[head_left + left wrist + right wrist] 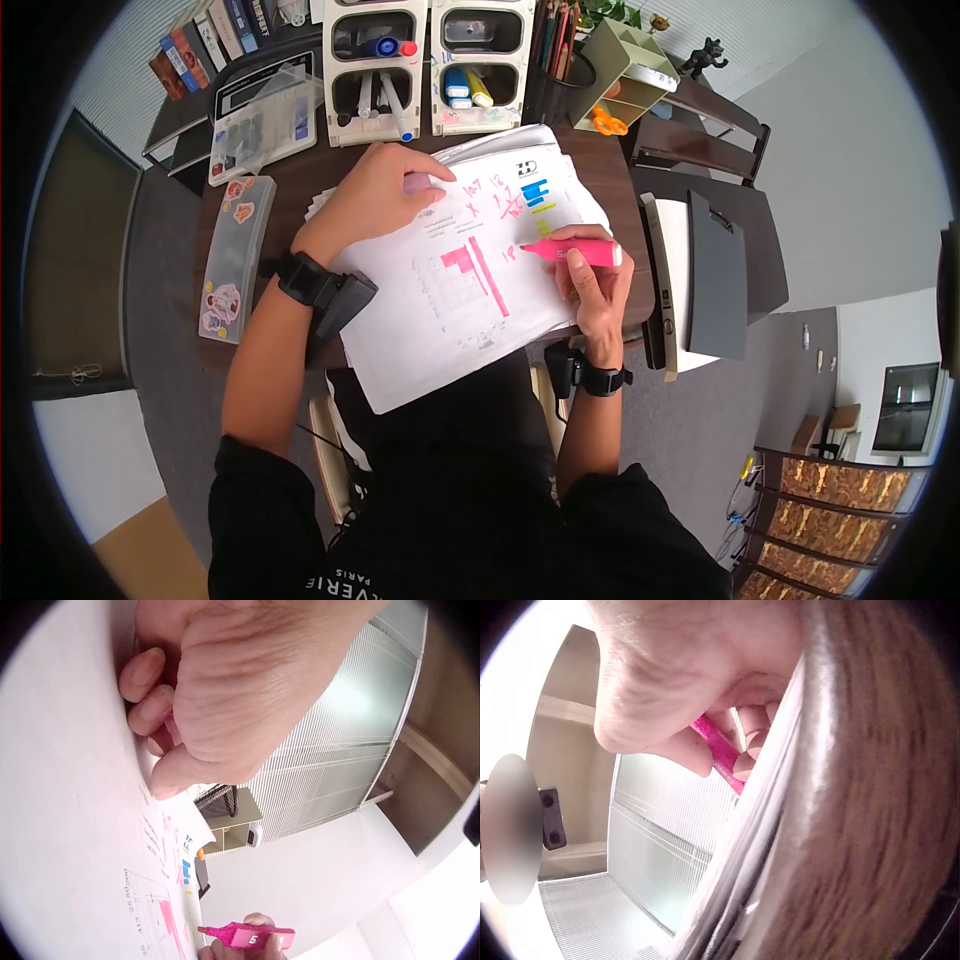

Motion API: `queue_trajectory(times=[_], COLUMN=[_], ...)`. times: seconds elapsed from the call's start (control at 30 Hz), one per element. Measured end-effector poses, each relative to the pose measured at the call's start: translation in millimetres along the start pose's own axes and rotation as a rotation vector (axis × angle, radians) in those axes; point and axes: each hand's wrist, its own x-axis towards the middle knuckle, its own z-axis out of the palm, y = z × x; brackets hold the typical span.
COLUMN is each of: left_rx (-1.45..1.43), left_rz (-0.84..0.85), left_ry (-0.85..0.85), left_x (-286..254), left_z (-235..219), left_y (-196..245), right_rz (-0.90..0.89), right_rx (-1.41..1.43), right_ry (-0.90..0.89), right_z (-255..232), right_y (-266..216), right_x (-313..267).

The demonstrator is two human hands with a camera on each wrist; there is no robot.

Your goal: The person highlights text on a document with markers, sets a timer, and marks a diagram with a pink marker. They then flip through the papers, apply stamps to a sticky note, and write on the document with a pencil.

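Note:
My right hand [598,290] pinches an uncapped pink highlighter [580,252] between thumb and fingers, tip pointing left. The tip is right at the printed sheet [400,355], beside a handwritten pink "18". In the left wrist view, the highlighter [251,937] shows a white "5" on its side. On the upper left of the sheet lies my left hand [385,195], fingers curled around a small pink cap [416,182], mostly hidden by the fingers. Pink figures, a pink-shaded grid, and blue and yellow strokes mark the paper, which tops a loose stack.
White organizers [376,136] with pens and markers stand at the table's back, beside a mesh pen cup [560,95] and a green shelf box [612,70] with orange scissors. A stickered clear case [236,265] lies left. A black-and-white folder [715,280] is at right.

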Motion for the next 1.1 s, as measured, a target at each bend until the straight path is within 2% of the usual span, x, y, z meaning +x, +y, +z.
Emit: queue_trajectory(times=[0.17, 0.23, 0.27, 0.33, 0.47, 0.53, 0.67, 0.73, 0.87, 0.93, 1.1], left_rx=[0.034, 0.062, 0.063, 0.014, -0.020, 0.071, 0.026, 0.031, 0.004, 0.056, 0.015], left_rz=[0.008, 0.112, 0.112, -0.014, 0.000, 0.063, 0.110, -0.056, -0.013, 0.074, 0.001], left_ry=[-0.006, 0.042, 0.044, 0.004, -0.001, 0.014, 0.045, -0.020, -0.011, 0.021, 0.003], left_x=[-0.3, 2.1, 1.1, -0.1, 0.4, 0.3, 1.4, 0.2, -0.2, 1.6, -0.3], left_z=[0.8, 3.2, 3.2, -0.4, 0.4, 0.5, 2.5, -2.2, -0.4, 2.0, -1.1], left_y=[-3.3, -7.5, -7.6, 3.0, -1.6, -2.4, -8.3, 6.1, -1.0, -5.6, 2.1], right_rz=[-0.001, 0.037, 0.036, 0.058, 0.071, 0.069, 0.059, 0.074, 0.066, 0.065, 0.065], right_rx=[0.044, 0.006, 0.005, 0.012, 0.004, 0.000, 0.008, -0.008, -0.003, 0.002, -0.006], right_ry=[-0.015, 0.010, 0.008, 0.050, 0.052, 0.063, 0.068, 0.062, 0.065, 0.059, 0.069], right_z=[0.9, 0.4, 1.7, 5.8, 4.9, 4.7, 5.5, 4.1, 6.7, 5.7, 5.2], right_y=[0.0, -1.8, -2.8, -5.5, -2.5, -0.7, 1.1, -0.2, 0.4, -1.3, 2.7], right_x=[0.5, -0.3, -0.7, 0.4, 1.2, -0.5, 0.1, -0.2, -0.4, -0.3, 0.3])
